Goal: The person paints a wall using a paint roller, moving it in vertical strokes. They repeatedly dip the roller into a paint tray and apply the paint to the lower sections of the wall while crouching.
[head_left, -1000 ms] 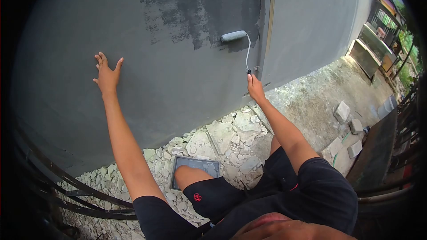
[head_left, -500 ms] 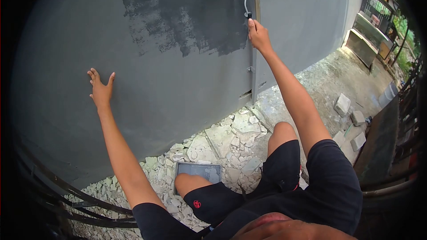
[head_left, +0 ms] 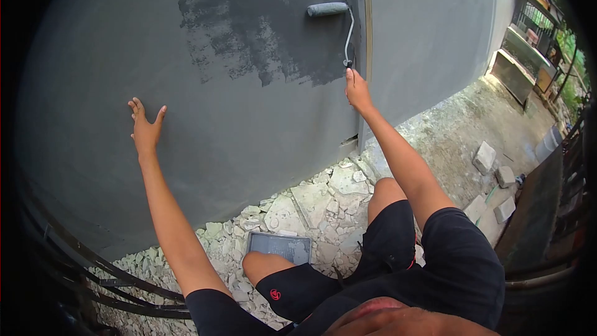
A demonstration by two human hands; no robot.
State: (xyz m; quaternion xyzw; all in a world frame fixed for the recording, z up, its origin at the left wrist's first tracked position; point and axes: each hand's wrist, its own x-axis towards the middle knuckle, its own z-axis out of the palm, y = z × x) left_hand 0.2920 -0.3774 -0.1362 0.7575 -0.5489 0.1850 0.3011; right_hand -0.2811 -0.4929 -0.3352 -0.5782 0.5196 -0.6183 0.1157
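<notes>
My right hand (head_left: 357, 89) is closed around the dark handle of a paint roller (head_left: 328, 9). The roller's grey sleeve rests against the wall on a patch of darker wet paint (head_left: 298, 43), close to the wall's right edge. That patch has ragged lower and left edges, with lighter grey showing through. My left hand (head_left: 147, 126) holds nothing; its fingers are spread against or just in front of the lighter grey wall (head_left: 242, 130), left of the patch. Low down by my knee lies a grey paint tray (head_left: 292, 247), partly hidden by my leg.
Broken stone rubble (head_left: 286, 213) covers the ground along the wall's foot. A curved dark metal railing (head_left: 112, 283) is at lower left. Several loose blocks (head_left: 484, 157) and a pale bucket (head_left: 548, 143) are on the concrete at right. A second grey wall (head_left: 429, 37) continues beyond the corner strip.
My right hand has moved down, bringing the roller lower along the right side of the dark patch. My left hand stays spread in about the same place.
</notes>
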